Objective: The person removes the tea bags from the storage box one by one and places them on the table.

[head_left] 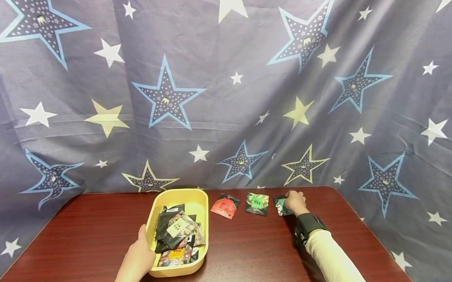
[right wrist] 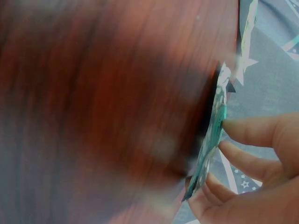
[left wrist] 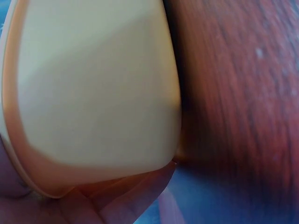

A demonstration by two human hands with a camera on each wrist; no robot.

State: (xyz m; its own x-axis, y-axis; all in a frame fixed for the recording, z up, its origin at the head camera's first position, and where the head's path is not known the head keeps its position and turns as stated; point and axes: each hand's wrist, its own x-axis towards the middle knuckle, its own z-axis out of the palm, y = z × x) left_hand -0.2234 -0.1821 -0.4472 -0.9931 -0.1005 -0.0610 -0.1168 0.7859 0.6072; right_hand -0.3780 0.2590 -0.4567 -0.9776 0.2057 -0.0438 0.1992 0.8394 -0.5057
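In the head view, a dark red-brown wooden table (head_left: 253,249) stands before a grey-blue cloth backdrop printed with white, yellow and blue stars (head_left: 224,95). A pale yellow oblong plastic tub (head_left: 198,203) sits left of centre, heaped with small dark foil sachets (head_left: 178,233); their labels are too small to read. The left hand (head_left: 140,256) lies against the tub's near left wall, fingers wrapped along the rim, forearm running down out of frame. Right of the tub three sachets lie in a row along the table's far edge: a red-faced foil sachet (head_left: 225,207), a dark sachet with a green label (head_left: 257,203), and a dark sachet with a teal label (head_left: 281,206), the writing on all of them illegible. The right hand (head_left: 295,202), at the end of a cream sleeve with a black wrist strap, rests on the teal sachet, fingers curled over its right edge. The left wrist view is blurred: the tub's smooth yellow outer wall (left wrist: 93,93) fills the frame, with fingers (left wrist: 121,200) pressed beneath its rim and the table (left wrist: 243,93) beside it. The right wrist view, also blurred, shows the teal sachet (right wrist: 212,144) edge-on, lifted off the tabletop (right wrist: 103,102), pinched between the thumb and fingers (right wrist: 252,130).
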